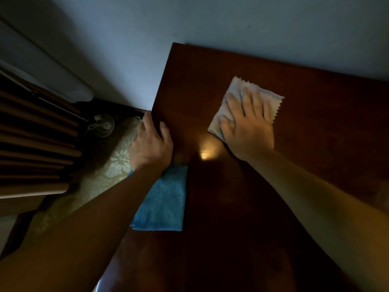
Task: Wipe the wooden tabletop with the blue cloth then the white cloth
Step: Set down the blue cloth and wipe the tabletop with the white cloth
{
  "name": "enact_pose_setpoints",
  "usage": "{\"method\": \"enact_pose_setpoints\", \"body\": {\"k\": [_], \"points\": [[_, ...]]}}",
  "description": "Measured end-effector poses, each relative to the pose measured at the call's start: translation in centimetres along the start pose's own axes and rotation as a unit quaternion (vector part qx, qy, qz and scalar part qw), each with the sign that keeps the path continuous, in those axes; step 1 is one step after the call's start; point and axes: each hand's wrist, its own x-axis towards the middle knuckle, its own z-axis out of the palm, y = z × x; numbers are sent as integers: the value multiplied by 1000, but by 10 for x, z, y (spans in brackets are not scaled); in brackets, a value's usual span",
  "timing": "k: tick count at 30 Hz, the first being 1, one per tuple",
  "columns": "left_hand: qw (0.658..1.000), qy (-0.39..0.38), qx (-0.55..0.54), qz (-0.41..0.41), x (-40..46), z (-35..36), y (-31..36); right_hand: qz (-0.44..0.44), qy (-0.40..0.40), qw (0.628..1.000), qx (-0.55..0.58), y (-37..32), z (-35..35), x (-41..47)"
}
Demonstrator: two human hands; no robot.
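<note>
Right hand (249, 125) flat on the white cloth (237, 98) at two o'clock on the tabletop (315, 133) — fingers straight, spread. Left hand (150, 144) curled over the nine o'clock edge — blue cloth (163, 199) lying just beneath the wrist, at seven o'clock.

The tabletop (315, 154) lies bare to the right of the white cloth (235, 91) and toward the near edge. A wall (231, 22) closes its far side, and the blue cloth (164, 203) lies flat near its left edge. Left of that edge, a slatted wooden piece (35, 148) and a patterned fabric surface (109, 169) crowd the space.
</note>
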Motion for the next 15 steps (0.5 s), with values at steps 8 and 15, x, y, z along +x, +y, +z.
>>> {"method": "enact_pose_setpoints", "body": {"k": [8,15], "points": [[1000,3,2,7,1,1,-2,89,-69,994,-10,10,-6,-28],[1000,16,3,21,0,2,-3,52,-53,997,12,-38,0,-25]]}}
